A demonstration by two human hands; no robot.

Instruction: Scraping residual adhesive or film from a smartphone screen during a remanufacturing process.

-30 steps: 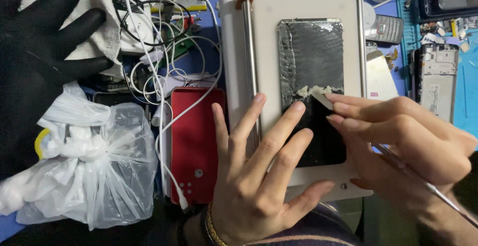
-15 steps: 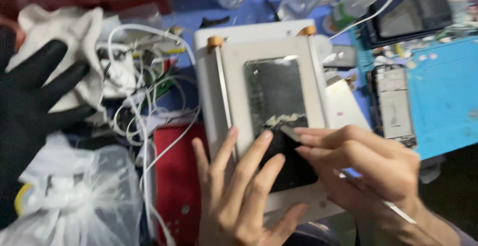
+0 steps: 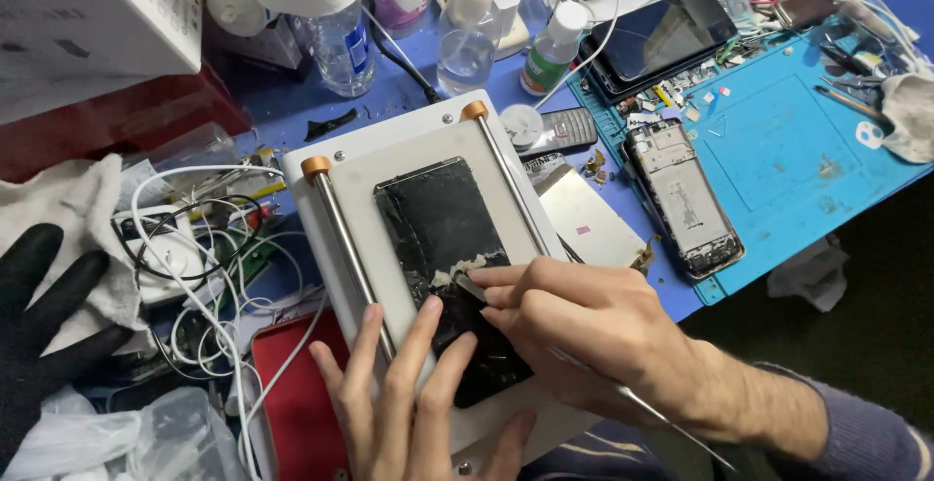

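Observation:
A black cracked phone screen (image 3: 443,233) lies on a white heating plate (image 3: 355,175) with two metal rails topped by orange knobs. My left hand (image 3: 409,413) lies flat with fingers spread, pressing on the lower end of the screen. My right hand (image 3: 584,330) pinches a thin metal tool (image 3: 632,403) whose tip sits at a ridge of pale scraped glue (image 3: 457,269) across the screen's middle.
A red case (image 3: 292,403) lies left of my left hand. White cables (image 3: 195,277) tangle at left beside a black glove (image 3: 39,325). A blue mat (image 3: 788,150) at right holds an opened phone frame (image 3: 681,194). Bottles (image 3: 467,34) stand at the back.
The view has swung back and to the right, showing more of the blue mat and the bottles. Both hands stay on the screen, the tool still at the glue ridge.

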